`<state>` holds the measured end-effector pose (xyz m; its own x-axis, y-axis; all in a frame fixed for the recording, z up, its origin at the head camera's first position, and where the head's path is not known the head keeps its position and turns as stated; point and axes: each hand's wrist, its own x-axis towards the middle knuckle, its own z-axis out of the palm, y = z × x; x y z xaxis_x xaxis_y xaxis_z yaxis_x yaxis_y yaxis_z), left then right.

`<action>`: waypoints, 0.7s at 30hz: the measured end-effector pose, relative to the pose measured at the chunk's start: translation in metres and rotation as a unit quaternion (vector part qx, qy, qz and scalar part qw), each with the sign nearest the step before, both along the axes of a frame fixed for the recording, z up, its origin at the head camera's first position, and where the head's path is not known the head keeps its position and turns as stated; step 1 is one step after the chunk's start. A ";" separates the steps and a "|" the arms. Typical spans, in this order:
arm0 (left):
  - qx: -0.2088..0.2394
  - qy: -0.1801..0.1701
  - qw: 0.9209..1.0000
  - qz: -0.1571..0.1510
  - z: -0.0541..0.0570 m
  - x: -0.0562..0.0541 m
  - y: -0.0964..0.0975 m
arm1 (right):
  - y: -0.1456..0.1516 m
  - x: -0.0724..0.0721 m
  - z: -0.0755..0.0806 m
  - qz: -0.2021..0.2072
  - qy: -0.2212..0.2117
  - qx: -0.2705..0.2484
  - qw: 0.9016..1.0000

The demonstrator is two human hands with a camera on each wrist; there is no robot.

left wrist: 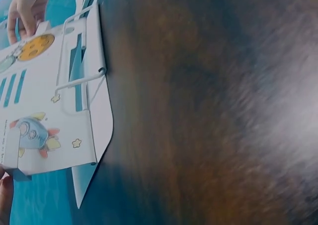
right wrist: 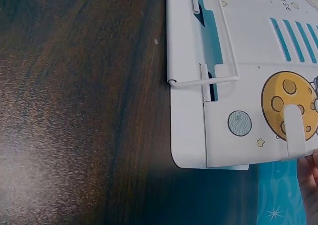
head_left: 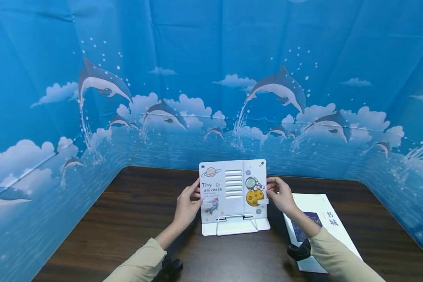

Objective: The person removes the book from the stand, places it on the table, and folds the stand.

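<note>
A white book stand (head_left: 234, 207) printed with a planet, a rocket and an astronaut on a yellow moon stands upright on the table, its panel leaning back. My left hand (head_left: 187, 205) grips its left edge, thumb at the front and fingers passing behind. At the opposite edge my right hand (head_left: 281, 194) holds the panel, with its fingertips partly hidden. A white wire page holder (head_left: 237, 234) lies across the front ledge. Two small white clips (right wrist: 294, 130) sit at the panel's sides, the right one over the moon in the right wrist view.
To the right lies a white book (head_left: 317, 203) with a dark picture on its cover, partly under the right forearm. Dark wood table (head_left: 144, 203) surrounds the stand. A blue dolphin-print curtain (head_left: 197, 78) rises behind the table and along both sides.
</note>
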<state>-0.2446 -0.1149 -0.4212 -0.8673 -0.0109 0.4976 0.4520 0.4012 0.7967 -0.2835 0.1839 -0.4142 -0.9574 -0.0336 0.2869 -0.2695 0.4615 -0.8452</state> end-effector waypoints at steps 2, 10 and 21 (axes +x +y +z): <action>0.005 -0.001 1.000 -0.001 -0.001 0.003 0.001 | 0.000 -0.001 0.000 -0.001 0.008 0.007 1.000; 0.023 -0.009 1.000 0.001 -0.002 0.015 0.008 | 0.001 -0.009 0.000 0.003 0.022 0.017 1.000; 0.031 -0.012 0.999 0.004 -0.005 0.031 0.017 | 0.002 -0.017 -0.001 0.003 0.024 0.015 1.000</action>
<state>-0.2133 -0.0976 -0.4265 -0.8792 -0.0489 0.4739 0.4285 0.3537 0.8315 -0.3000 0.1856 -0.4157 -0.9426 -0.0491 0.3304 -0.3118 0.4844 -0.8174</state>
